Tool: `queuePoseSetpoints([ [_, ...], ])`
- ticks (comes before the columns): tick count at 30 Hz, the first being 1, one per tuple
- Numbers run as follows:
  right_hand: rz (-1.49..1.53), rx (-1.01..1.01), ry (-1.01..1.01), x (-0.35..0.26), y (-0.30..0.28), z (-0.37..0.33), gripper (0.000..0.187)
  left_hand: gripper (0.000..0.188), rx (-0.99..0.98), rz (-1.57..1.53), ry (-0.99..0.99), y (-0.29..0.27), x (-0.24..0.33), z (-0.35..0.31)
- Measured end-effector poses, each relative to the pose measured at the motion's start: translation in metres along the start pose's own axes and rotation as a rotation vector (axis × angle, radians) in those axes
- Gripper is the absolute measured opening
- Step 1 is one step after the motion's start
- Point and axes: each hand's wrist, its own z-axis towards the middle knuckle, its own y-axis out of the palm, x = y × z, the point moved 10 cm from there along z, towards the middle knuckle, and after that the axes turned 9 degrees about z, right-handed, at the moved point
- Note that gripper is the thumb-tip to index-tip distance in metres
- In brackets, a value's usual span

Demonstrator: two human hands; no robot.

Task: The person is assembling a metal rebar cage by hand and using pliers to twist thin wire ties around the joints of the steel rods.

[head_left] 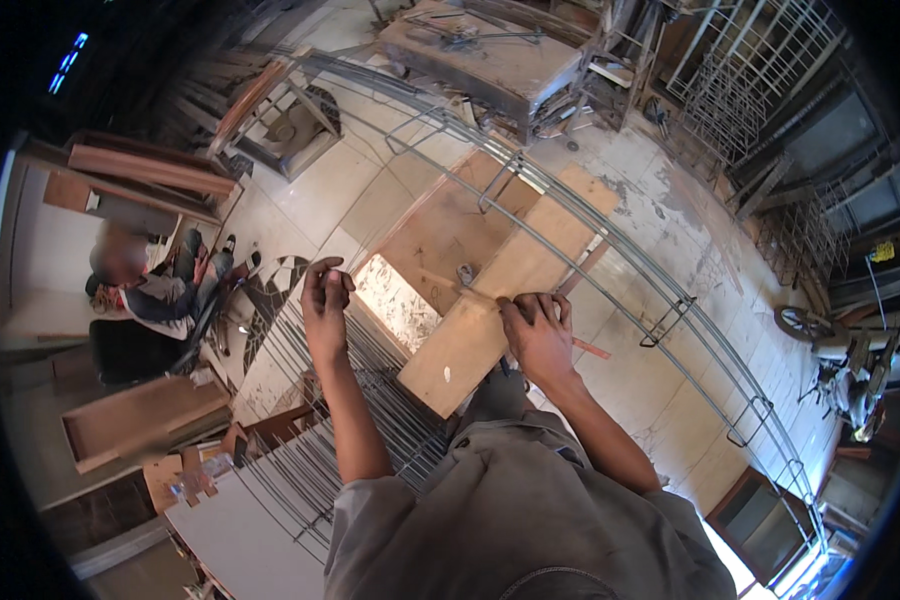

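My left hand is raised left of a pale wooden board, its fingers curled in; what they hold, if anything, I cannot make out. Over the board, my right hand is closed round the end of a thin light-wood stick. The stick points left past the board's edge. Near it is a small grey object whose kind is unclear. A narrow reddish strip shows beside my right hand. Under the board lies a brown wooden panel, with a pale, marked surface alongside.
A long steel rod frame arcs across from the upper left to the lower right. Bundled metal rods lie under my left forearm. At left sits a person. A worn wooden table stands at the back, and a wheel at right.
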Motion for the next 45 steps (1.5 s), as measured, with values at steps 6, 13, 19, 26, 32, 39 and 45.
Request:
queuePoseSetpoints([
  [6,-0.008,0.049,0.043,-0.007,-0.001,0.002,0.035,0.027,0.116,-0.190,-0.183,-0.016,-0.031,-0.050],
  [13,0.558,0.116,0.138,-0.064,-0.025,0.013,0.029,0.029,0.328,-0.156,-0.118,-0.012,0.013,-0.095],
  [19,0.804,0.230,0.143,-0.126,-0.010,0.039,0.020,0.016,-0.105,-0.229,-0.002,0.027,0.018,-0.102],
  [26,1.118,0.622,0.430,-0.126,-0.004,0.026,0.020,0.036,-0.899,-0.132,0.049,0.048,0.009,-0.096],
  [32,-0.223,0.388,0.390,-0.095,-0.030,0.013,0.029,0.037,-0.587,-0.345,-0.128,0.000,-0.015,-0.041],
  [39,-0.151,0.071,0.474,-0.051,0.007,-0.016,0.022,0.031,-0.193,-0.459,-0.143,-0.077,-0.049,0.016],
  [45,0.280,0.450,0.836,-0.074,0.007,-0.100,0.021,0.027,-0.189,-0.326,-0.110,-0.088,-0.061,0.008],
])
